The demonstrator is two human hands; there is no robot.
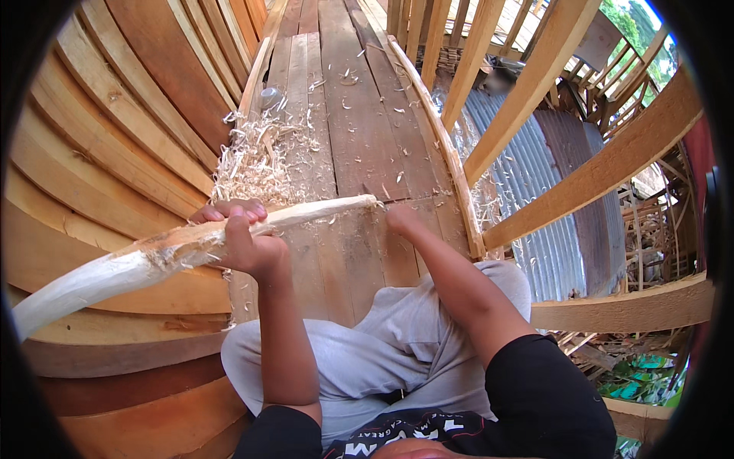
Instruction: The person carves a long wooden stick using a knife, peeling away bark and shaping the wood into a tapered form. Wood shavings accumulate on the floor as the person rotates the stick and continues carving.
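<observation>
A long wooden pole (99, 279) slants in from the left edge. It is pale and whittled, with a rough brown patch midway and a narrow end past my hand. My left hand (256, 246) is closed around it. Close to the narrow tip, my right hand (399, 219) is closed with the back of the wrist toward me, so its fingers are mostly hidden. A thin dark pointed sliver shows just beyond this hand, too small to name. I sit with bent legs in grey trousers (367, 344).
Curled wood shavings (264, 164) are heaped left of centre on the plank floor (348, 115). Behind them lies a small clear round object (270, 96). A wall of boards (115, 161) curves along the left. Slatted wooden railing (527, 84) stands right, with corrugated metal roofing (527, 176) below.
</observation>
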